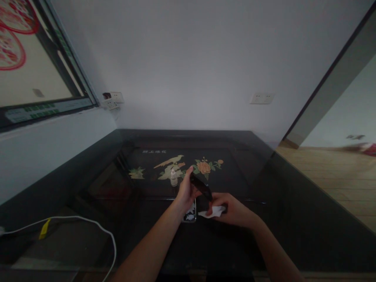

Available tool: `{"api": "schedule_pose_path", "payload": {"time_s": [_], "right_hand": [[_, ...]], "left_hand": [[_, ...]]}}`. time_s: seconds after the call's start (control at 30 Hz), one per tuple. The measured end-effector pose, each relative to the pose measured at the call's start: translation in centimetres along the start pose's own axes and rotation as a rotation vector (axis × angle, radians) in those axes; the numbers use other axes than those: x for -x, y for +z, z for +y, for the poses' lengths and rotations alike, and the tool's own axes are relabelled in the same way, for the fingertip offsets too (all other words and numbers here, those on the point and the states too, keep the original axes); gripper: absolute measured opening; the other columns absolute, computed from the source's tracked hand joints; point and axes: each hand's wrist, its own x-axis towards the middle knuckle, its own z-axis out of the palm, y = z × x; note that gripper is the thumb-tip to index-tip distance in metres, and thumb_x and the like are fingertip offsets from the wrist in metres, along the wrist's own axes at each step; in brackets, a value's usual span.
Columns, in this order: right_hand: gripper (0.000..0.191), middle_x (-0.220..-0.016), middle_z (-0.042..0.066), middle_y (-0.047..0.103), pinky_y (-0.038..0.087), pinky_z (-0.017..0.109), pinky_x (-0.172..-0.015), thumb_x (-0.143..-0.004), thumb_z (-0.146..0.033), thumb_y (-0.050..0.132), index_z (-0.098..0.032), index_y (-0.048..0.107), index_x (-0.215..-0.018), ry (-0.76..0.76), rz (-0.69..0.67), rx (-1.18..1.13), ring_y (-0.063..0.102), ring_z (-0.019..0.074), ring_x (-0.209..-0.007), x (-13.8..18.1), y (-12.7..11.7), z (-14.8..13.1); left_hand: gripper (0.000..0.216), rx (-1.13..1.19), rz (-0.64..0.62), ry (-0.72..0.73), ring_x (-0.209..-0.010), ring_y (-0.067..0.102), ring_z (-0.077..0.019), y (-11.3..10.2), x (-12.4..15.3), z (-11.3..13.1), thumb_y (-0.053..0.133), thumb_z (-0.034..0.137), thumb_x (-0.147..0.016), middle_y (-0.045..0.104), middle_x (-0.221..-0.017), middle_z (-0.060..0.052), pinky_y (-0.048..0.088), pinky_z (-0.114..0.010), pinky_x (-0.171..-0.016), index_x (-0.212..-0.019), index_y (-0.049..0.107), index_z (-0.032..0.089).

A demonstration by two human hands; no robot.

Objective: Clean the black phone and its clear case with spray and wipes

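My left hand (185,192) grips a black phone (201,186) by its edge, tilted above the table. Close against the phone's lower end is my right hand (230,207), its fingers pinching a crumpled white tissue (216,212). Whether the tissue touches the phone I cannot tell. Partly hidden under my left wrist, a phone case (190,214) with a white pattern lies flat on the dark glossy table (232,246). A small clear bottle (174,178) with a white cap stands just beyond my left hand.
A white cable (96,222) with a yellow tag (44,228) curves across the table's left side. Wall sockets (262,98) and a plugged-in power adapter (110,103) are on the wall behind. A window (44,58) is at left, wooden floor (320,172) at right.
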Motion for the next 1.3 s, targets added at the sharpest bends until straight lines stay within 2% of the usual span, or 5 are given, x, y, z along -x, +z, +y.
{"api": "schedule_pose_path", "payload": {"time_s": [0.2,0.5,0.7,1.17,1.3], "right_hand": [[0.016,-0.092,0.004,0.069,0.051,0.027,-0.072,-0.080,-0.032,0.077,-0.019,0.080,-0.090,0.103,-0.022,-0.026,0.065,0.0180,-0.079,-0.1,0.2,0.1],[0.040,-0.092,0.007,0.075,0.055,0.031,-0.066,-0.090,-0.053,0.065,-0.018,0.072,-0.107,0.241,0.428,-0.139,0.069,0.0233,-0.080,-0.7,-1.2,2.2],[0.030,-0.109,0.010,0.075,0.054,0.040,-0.090,-0.094,-0.042,0.060,-0.022,0.076,-0.109,0.124,0.689,0.276,0.070,0.0272,-0.100,0.4,-3.7,2.8],[0.041,-0.149,0.014,0.052,0.031,0.056,-0.120,-0.088,-0.018,0.053,-0.021,0.071,-0.124,0.235,0.486,0.580,0.046,0.0333,-0.140,6.1,-0.9,3.6],[0.035,-0.120,0.014,0.069,0.059,0.044,-0.089,-0.098,-0.048,0.053,-0.023,0.071,-0.114,0.322,0.471,0.164,0.068,0.0308,-0.106,4.0,0.6,-0.7]], "left_hand": [[0.040,0.000,-0.002,0.008,-0.051,0.062,-0.0123,0.4,0.7,0.2,0.062,0.052,-0.092,0.067,-0.068,-0.001,0.060,-0.030,-0.064,-0.102,0.066,0.014],[0.039,-0.045,-0.025,-0.015,-0.047,0.060,-0.0129,0.5,0.9,0.4,0.058,0.052,-0.094,0.062,-0.059,0.002,0.061,-0.031,-0.065,-0.103,0.066,0.015],[0.043,-0.163,-0.042,-0.037,-0.047,0.059,-0.0121,0.4,1.1,0.3,0.063,0.057,-0.088,0.063,-0.065,0.002,0.059,-0.027,-0.058,-0.104,0.065,0.017],[0.047,-0.436,-0.004,0.083,-0.062,0.060,-0.0159,-0.2,0.3,-0.9,0.072,0.064,-0.077,0.061,-0.075,0.000,0.053,-0.028,-0.057,-0.094,0.059,0.022],[0.041,-0.498,-0.008,0.094,-0.060,0.057,-0.0164,-0.1,0.5,-1.1,0.071,0.061,-0.079,0.057,-0.070,0.002,0.047,-0.025,-0.054,-0.088,0.057,0.023]]}}
